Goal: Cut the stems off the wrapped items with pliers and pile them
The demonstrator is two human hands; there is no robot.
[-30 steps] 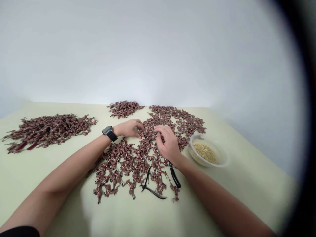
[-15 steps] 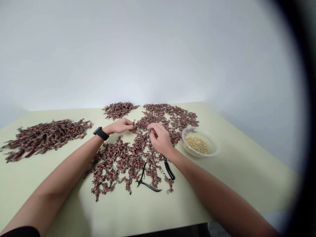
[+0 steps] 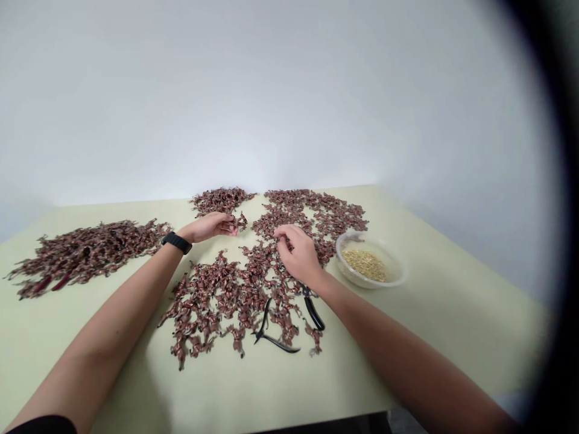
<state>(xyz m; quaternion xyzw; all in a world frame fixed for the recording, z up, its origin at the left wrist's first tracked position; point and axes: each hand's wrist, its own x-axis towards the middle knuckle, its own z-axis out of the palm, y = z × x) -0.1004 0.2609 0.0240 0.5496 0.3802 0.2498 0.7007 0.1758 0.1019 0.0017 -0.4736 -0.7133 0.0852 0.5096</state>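
Reddish-brown twisted pieces, material unclear, lie on a pale green table (image 3: 434,337) as a central net (image 3: 217,301), a far heap (image 3: 221,200), and a looser pile (image 3: 85,259) at left. Both bare forearms reach forward from the lower corners. On my left wrist sits a black wristwatch (image 3: 176,242); any marking on it is too small to read. My left hand (image 3: 207,227) lies palm inward above the net's upper edge, thumb and fingers closed on a small clump (image 3: 240,222) of the pieces, apparently pinched. Compared with half a second ago, this hand has drawn leftward, toward the far heap. My right hand (image 3: 298,253) is arched over the net's upper part, fingers curled down into it; whether they grip a piece, I cannot tell. Black-handled pliers (image 3: 314,313) lie on the net below my right wrist, and a clear bowl (image 3: 348,274) of pale grains (image 3: 364,265) stands just right of that hand.
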